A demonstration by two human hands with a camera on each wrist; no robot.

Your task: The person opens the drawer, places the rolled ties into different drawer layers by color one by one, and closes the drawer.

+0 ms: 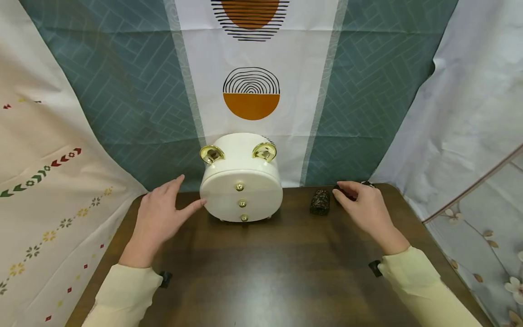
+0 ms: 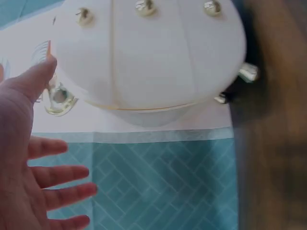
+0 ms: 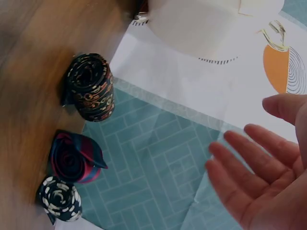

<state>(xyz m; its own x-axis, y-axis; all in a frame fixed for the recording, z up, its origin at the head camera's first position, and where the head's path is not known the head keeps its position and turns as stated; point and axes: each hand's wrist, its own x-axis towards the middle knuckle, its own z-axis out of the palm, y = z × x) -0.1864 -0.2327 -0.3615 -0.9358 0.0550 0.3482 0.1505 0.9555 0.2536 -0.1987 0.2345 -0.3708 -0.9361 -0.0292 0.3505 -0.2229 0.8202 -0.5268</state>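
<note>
A white, rounded small drawer cabinet [image 1: 241,193] with gold ear-shaped handles and gold knobs down its front stands at the back of the table. To its left my left hand [image 1: 159,211] is spread, fingers straight, thumb tip close to the cabinet's edge. My right hand [image 1: 367,211] holds nothing, its fingers relaxed, above the rolled neckties at the back right. Three rolls show in the right wrist view: a dark patterned necktie [image 3: 91,88], a red and navy necktie [image 3: 76,158] and a black-and-white necktie [image 3: 60,199]. In the head view the right hand partly hides two.
The brown wooden table [image 1: 261,272] ends at a patterned teal and white cloth [image 1: 253,54] hanging behind it. Pale cloths hang at the left [image 1: 53,181] and right [image 1: 461,113]. Small black devices [image 1: 165,279] sit at both wrists.
</note>
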